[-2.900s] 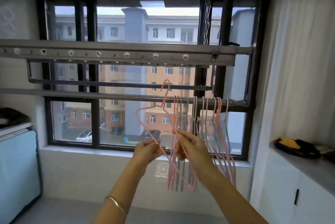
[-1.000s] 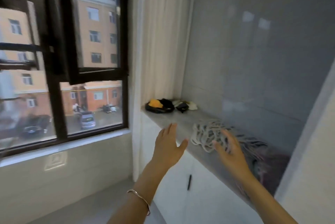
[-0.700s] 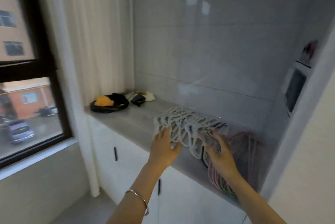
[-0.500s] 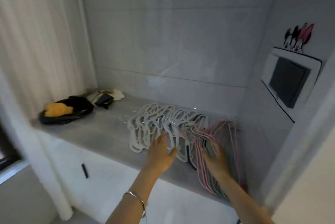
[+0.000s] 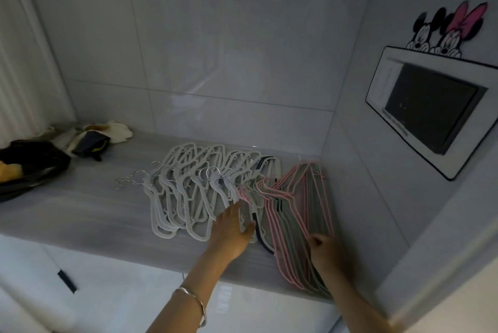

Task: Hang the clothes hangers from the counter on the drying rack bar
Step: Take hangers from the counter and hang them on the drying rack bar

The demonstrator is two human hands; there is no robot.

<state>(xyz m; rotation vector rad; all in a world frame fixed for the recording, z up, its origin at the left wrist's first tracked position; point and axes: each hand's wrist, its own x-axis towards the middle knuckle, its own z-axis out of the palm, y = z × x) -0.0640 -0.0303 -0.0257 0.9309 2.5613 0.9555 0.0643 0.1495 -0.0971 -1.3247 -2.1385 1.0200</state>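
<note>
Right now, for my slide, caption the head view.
Left hand on white hangers, right hand gripping pink hangers, grey counter.

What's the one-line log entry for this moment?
stage: pickup at counter | left hand: flat on white hangers | right hand: fingers curled on pink-and-grey hangers

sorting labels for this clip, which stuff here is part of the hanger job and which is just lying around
Job: white hangers, pink and green hangers, counter, left hand resting on the white ones, right hand gripping the pink and green ones.
Lying about: black bag, cream cloth heap, wall panel, cartoon sticker.
</note>
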